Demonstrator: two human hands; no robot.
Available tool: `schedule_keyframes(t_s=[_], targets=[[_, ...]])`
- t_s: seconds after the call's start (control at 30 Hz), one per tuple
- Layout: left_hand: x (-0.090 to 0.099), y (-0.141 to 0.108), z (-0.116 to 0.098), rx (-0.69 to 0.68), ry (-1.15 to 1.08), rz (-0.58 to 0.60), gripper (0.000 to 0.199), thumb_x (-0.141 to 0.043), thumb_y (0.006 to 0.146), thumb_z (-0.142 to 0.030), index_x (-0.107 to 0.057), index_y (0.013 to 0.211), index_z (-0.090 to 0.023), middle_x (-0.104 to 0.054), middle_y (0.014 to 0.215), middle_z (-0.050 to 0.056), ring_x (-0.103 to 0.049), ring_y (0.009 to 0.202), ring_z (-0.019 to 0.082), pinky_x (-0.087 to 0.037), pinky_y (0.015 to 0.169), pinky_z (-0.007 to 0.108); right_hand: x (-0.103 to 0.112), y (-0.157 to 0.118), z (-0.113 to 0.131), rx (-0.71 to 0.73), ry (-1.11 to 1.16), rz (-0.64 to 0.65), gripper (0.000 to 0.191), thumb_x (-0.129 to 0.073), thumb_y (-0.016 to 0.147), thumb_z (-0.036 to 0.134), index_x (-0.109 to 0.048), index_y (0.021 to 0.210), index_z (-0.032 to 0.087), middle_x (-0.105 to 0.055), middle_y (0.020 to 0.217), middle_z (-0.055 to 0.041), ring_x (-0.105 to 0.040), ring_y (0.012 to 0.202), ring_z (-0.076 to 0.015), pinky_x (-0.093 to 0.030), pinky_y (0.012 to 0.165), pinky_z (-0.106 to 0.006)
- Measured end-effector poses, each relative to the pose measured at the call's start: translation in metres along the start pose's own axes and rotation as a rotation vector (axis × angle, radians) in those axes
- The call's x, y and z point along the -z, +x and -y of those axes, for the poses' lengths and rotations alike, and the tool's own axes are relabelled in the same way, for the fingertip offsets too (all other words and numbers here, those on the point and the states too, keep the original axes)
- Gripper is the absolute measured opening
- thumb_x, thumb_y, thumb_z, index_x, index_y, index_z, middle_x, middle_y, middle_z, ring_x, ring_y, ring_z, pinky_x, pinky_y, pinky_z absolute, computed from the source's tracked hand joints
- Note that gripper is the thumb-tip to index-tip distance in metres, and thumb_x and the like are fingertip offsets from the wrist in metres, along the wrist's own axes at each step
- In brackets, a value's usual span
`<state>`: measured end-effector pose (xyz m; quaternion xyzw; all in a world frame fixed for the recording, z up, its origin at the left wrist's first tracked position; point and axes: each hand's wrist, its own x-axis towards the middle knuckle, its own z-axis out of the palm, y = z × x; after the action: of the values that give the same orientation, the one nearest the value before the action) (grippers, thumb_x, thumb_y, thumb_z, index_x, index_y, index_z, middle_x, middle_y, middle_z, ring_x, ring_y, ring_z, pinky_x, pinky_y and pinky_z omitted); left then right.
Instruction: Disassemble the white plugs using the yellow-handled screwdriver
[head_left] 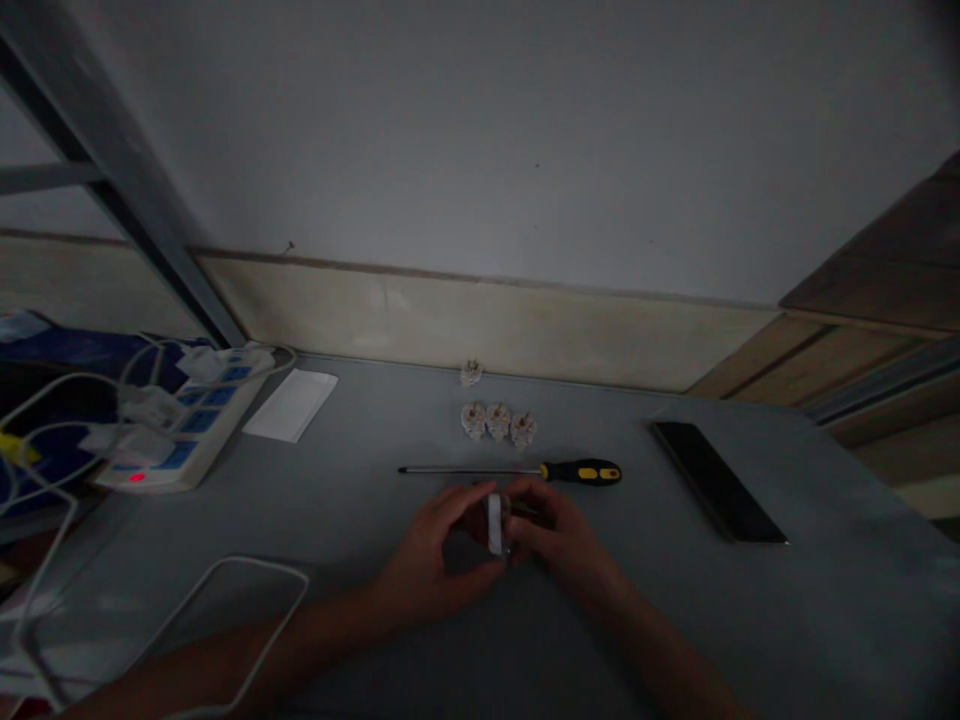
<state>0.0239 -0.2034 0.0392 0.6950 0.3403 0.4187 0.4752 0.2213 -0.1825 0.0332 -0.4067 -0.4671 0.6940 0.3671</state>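
Observation:
Near the middle front of the grey table, my left hand [442, 550] and my right hand [555, 535] meet around a small white and dark piece [495, 524]. My left thumb and fingers curve round its left side, while my right fingertips pinch its right side. Its details are too dark to make out. Just beyond my hands lies a screwdriver [581, 472] with a black and yellow handle, its shaft toward the left. Behind it sit three small clear plug-like parts with metal prongs [498, 421], and a similar one [471, 373] stands nearer the wall.
A black phone [716, 483] lies at the right. On the left are a folded white paper [291, 405] and a power strip [225, 415] with plugs and a red light. A white cable [259, 562] loops above my left forearm. The wall borders the table's back.

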Motion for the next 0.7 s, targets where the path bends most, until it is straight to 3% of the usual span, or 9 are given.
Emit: schedule_keyframes(t_s=[0.23,0.37,0.5,0.7], targets=[[0.0012,0.0031,0.0017,0.103,-0.188,-0.064,0.037,-0.065,0.088,-0.025,-0.062,0.125,-0.025,-0.061,0.11,0.007,-0.067,0.096,0.021,-0.056,0.085,0.035,-0.0008,0.0,-0.0028,0.035,-0.011,-0.008,0.044,-0.082,0.068,0.043,-0.056,0.092,0.018,-0.064,0.084,-0.0005,-0.062,0.065,-0.0104,-0.054,0.056,-0.022],[0.0008,0.0034,0.0025,0.154,-0.231,-0.068,0.035,-0.068,0.086,-0.028,-0.064,0.121,-0.025,-0.062,0.115,0.008,-0.069,0.089,0.019,-0.057,0.08,0.034,-0.0011,0.0009,-0.0032,0.079,-0.035,-0.047,0.043,-0.084,0.065,0.039,-0.057,0.092,0.019,-0.065,0.083,0.0001,-0.064,0.069,-0.012,-0.055,0.059,-0.023],[0.0006,0.0034,0.0006,0.22,-0.256,-0.067,0.036,-0.073,0.083,-0.028,-0.065,0.117,-0.024,-0.07,0.108,0.007,-0.071,0.087,0.02,-0.057,0.079,0.032,0.0006,0.0014,-0.0034,0.107,-0.083,-0.05,0.041,-0.086,0.062,0.034,-0.06,0.09,0.019,-0.07,0.087,-0.0027,-0.069,0.08,-0.0156,-0.057,0.074,-0.027],[0.0012,0.0033,0.0009,0.272,-0.329,-0.109,0.036,-0.079,0.077,-0.026,-0.07,0.112,-0.022,-0.074,0.108,0.008,-0.071,0.097,0.023,-0.056,0.088,0.037,-0.0009,-0.0014,-0.0042,0.142,-0.147,-0.085,0.038,-0.085,0.063,0.033,-0.068,0.095,0.02,-0.074,0.095,-0.0054,-0.071,0.085,-0.0186,-0.06,0.075,-0.029]])
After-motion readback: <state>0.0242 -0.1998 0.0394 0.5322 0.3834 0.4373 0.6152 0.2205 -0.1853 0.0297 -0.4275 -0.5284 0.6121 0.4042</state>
